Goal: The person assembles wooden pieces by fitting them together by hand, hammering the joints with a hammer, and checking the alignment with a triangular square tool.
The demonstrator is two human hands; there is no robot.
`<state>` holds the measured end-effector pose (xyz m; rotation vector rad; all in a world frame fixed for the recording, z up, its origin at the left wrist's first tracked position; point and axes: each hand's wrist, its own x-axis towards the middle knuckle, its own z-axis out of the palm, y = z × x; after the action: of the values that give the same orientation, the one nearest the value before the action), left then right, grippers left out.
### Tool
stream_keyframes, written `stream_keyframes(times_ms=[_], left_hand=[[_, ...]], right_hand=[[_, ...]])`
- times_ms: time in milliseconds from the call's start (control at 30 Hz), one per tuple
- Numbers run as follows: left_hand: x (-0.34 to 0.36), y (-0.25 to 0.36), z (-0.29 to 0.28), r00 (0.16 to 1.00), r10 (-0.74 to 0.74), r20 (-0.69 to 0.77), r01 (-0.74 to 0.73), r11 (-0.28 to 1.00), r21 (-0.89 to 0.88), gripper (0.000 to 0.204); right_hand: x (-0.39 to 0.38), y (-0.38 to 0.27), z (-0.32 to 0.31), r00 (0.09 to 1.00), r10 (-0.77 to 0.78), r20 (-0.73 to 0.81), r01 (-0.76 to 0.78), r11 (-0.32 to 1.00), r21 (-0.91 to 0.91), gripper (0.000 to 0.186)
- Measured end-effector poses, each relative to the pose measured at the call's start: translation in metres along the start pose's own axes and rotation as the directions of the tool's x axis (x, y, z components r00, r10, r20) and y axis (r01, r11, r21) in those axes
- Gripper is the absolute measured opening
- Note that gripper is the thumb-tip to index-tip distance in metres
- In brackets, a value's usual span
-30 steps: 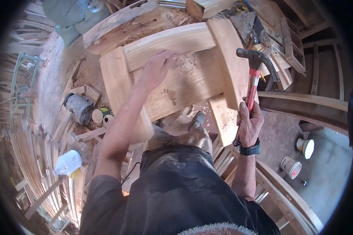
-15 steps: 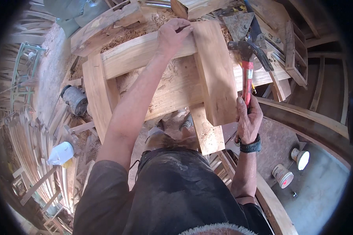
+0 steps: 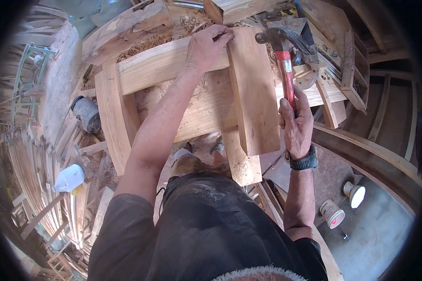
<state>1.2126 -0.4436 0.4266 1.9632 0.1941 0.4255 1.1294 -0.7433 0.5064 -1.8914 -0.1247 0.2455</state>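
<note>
My right hand (image 3: 297, 129), with a watch on its wrist, grips the red handle of a claw hammer (image 3: 286, 75). The hammer's dark head is raised just right of the far end of a thick wooden board (image 3: 257, 93). My left hand (image 3: 207, 47) pinches at that board's far left corner; whatever is between the fingertips is too small to make out. Beneath the left wrist runs a wooden rail (image 3: 159, 65), meeting the thick board at the right and another upright piece (image 3: 111, 112) at the left. Together they form a frame lying before me.
Wood shavings and rough timber (image 3: 126, 30) lie behind the frame. A metal can (image 3: 86, 114) and a white jug (image 3: 70, 178) stand at left beside stacked slats (image 3: 35, 173). Two buckets (image 3: 332, 213) sit at lower right. A slatted wooden piece (image 3: 354, 70) leans at far right.
The hammer has swung left and upward, its head now nearer the board's far end. My left hand keeps its pinch at the corner. The view has shifted slightly.
</note>
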Motion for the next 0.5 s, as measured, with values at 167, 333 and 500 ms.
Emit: stream_keyframes(times_ms=[167, 333, 500], left_hand=[[-0.002, 0.008, -0.004, 1.0, 0.019, -0.02, -0.018, 0.999, 0.026, 0.026], [-0.004, 0.012, -0.005, 1.0, 0.023, -0.002, -0.023, 0.997, 0.068, 0.025], [-0.004, 0.009, -0.005, 0.999, 0.01, 0.051, -0.014, 0.997, 0.08, 0.029]], right_hand=[[0.007, -0.01, 0.001, 0.999, -0.032, 0.04, 0.034, 0.998, -0.049, 0.054], [0.012, -0.009, -0.002, 0.998, 0.001, 0.07, 0.004, 0.997, -0.074, 0.055], [0.022, -0.014, -0.001, 0.992, -0.075, 0.1, 0.09, 0.983, -0.16, 0.057]])
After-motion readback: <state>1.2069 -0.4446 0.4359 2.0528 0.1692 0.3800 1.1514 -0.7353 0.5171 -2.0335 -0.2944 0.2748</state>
